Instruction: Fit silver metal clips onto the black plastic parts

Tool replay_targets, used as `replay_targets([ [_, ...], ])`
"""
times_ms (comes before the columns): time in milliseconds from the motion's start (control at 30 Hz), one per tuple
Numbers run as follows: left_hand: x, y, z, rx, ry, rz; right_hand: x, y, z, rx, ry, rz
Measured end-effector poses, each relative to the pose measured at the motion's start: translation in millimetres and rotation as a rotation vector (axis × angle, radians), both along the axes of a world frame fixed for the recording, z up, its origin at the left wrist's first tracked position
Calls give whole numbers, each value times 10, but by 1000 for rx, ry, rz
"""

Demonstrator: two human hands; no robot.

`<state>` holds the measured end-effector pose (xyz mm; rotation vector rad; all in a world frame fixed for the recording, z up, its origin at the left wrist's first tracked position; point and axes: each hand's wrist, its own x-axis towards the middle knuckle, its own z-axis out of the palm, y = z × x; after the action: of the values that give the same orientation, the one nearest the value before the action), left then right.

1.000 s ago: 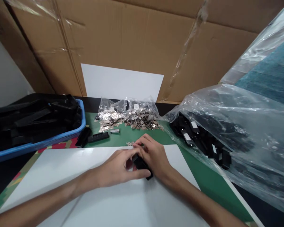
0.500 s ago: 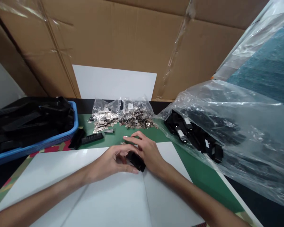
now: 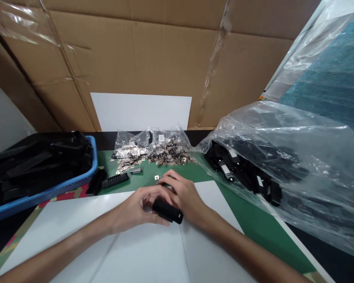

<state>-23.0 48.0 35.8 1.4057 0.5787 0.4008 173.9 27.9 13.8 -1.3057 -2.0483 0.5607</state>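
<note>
A black elongated plastic casing [image 3: 168, 211] sits tilted over the white sheet, its near end pointing right and towards me. My left hand [image 3: 138, 206] is closed on it, thumb below and fingers curled over the top. My right hand [image 3: 181, 194] lies against the casing's far side, fingers bent and partly overlapping the left fingers. Its thumb and what its fingertips pinch, if anything, are hidden. A small shiny metal piece [image 3: 157, 177] lies on the green mat just beyond the right fingertips.
Two clear bags [image 3: 162, 137] spill small metal pieces [image 3: 171, 154] at the back. At left stand a blue basket [image 3: 94, 157] of black parts, a ridged black part [image 3: 115, 180] and a small grey piece [image 3: 135, 170]. Rightward, a large plastic bag [image 3: 253, 118] covers black casings [image 3: 225, 169]. Cardboard [image 3: 135, 55] rises behind.
The black casing has turned flatter, showing more of its length. My right fingers have drawn back slightly from the small metal pieces. The view has tilted up a little.
</note>
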Motion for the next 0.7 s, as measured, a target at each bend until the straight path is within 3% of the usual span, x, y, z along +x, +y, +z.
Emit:
replay_targets([
  [333, 1, -3, -76, 10, -6, 43, -26, -17, -9, 75, 277, -152],
  [467, 24, -36, -56, -30, -71, 63, 81, -137, 75, 138, 376, -147],
  [600, 38, -67, -29, -43, -90, 113, 267, -372, 214, 141, 374, -184],
  [700, 39, -72, -58, 24, -103, 170, 342, -513, 283, 176, 302, -129],
])
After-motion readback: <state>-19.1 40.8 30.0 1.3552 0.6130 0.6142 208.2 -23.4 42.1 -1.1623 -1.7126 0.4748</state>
